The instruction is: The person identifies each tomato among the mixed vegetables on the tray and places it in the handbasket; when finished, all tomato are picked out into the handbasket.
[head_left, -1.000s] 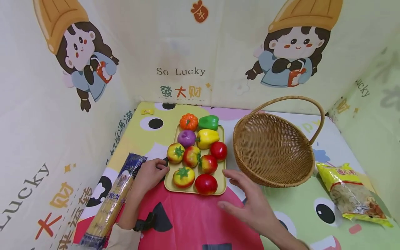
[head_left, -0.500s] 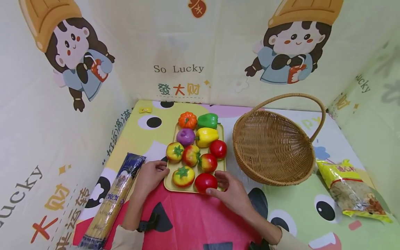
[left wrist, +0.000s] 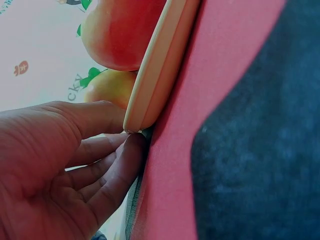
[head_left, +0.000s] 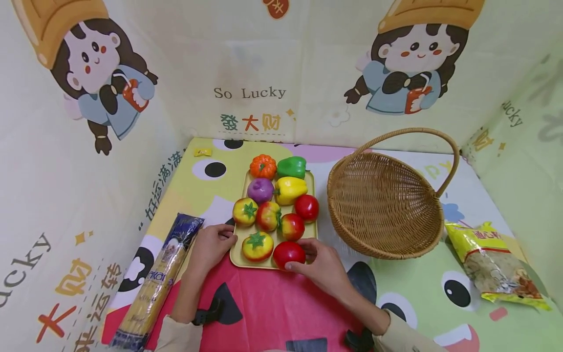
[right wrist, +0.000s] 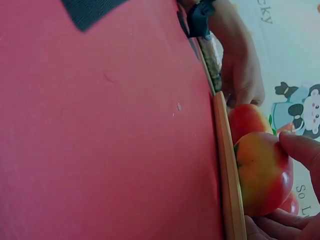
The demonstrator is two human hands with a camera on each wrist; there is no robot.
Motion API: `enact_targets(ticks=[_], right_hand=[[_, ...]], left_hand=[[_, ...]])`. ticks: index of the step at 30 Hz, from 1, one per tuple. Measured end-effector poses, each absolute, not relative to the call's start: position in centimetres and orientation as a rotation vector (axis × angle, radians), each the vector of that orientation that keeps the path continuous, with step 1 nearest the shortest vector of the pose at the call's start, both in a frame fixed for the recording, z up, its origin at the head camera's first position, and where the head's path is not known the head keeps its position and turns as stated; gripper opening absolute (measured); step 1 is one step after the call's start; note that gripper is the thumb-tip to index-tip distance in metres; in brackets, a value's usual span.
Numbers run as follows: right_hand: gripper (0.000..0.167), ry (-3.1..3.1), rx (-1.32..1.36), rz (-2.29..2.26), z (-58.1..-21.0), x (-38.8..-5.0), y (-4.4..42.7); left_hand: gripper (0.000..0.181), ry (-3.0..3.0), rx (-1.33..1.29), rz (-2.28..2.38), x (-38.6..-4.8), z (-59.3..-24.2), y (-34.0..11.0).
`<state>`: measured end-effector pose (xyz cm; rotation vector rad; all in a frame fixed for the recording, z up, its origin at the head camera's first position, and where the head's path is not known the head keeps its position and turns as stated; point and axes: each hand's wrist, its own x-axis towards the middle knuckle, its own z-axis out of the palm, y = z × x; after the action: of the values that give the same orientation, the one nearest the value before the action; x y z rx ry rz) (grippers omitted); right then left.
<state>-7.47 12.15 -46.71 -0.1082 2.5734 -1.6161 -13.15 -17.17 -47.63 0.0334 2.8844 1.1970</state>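
On a pale yellow tray (head_left: 237, 254) lie toy vegetables and fruit. My right hand (head_left: 324, 268) holds a shiny red toy tomato (head_left: 288, 254) at the tray's near right corner, thumb on the near side and fingers on the far side. The right wrist view shows this tomato (right wrist: 265, 172) as red and yellow, with a bit of green low beside the tray. My left hand (head_left: 213, 247) grips the tray's left edge; in the left wrist view its thumb is against the rim (left wrist: 155, 75) and its fingertips at the underside. Several yellow-and-red tomatoes (head_left: 257, 246) with green tops sit nearby.
A wicker basket (head_left: 382, 200) with a tall handle stands right of the tray. A yellow snack-like bag (head_left: 497, 266) lies farther right, and a long pack of pasta (head_left: 158, 281) on the left. Behind the tomatoes are a purple onion-like toy (head_left: 260, 189), peppers (head_left: 291, 190) and a pumpkin (head_left: 263, 166).
My right hand has moved left from beside the tray to the near red tomato and closed its fingers and thumb around it. My left hand stays at the tray's edge.
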Motion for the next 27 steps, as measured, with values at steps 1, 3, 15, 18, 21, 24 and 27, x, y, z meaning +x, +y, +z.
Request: enact_targets(ticks=[1,3,15,18,21,24,27], right_hand=[[0.058,2.567,-0.11,-1.619,-46.7,-7.5,12.2],[0.058,2.556,-0.105,-1.623,-46.7,-7.4,12.2],[0.059,2.458,-0.021,-1.688,-43.8,-6.3,14.0],[0.061,2.451,-0.068,-1.729,-42.1,-5.9,15.0],[0.06,2.492,-0.149,-1.73,-40.1,-5.7,16.4],[0.058,2.543,-0.241,-1.712,-37.7,-5.8,18.1],[0.059,2.597,-0.366,-1.675,-35.2,-6.6,20.2]], left_hand=[[0.024,2.884,0.033,1.195,-13.1,-47.6,-17.2],[0.024,2.883,0.034,1.195,-13.1,-47.7,-17.1],[0.025,2.895,0.033,1.172,-13.0,-47.7,-17.3],[0.025,2.888,0.027,1.172,-13.0,-47.7,-17.3],[0.026,2.882,0.025,1.174,-13.0,-47.6,-17.3],[0.026,2.879,0.032,1.175,-13.0,-47.6,-17.3],[0.025,2.887,0.041,1.167,-13.1,-47.6,-17.3]])
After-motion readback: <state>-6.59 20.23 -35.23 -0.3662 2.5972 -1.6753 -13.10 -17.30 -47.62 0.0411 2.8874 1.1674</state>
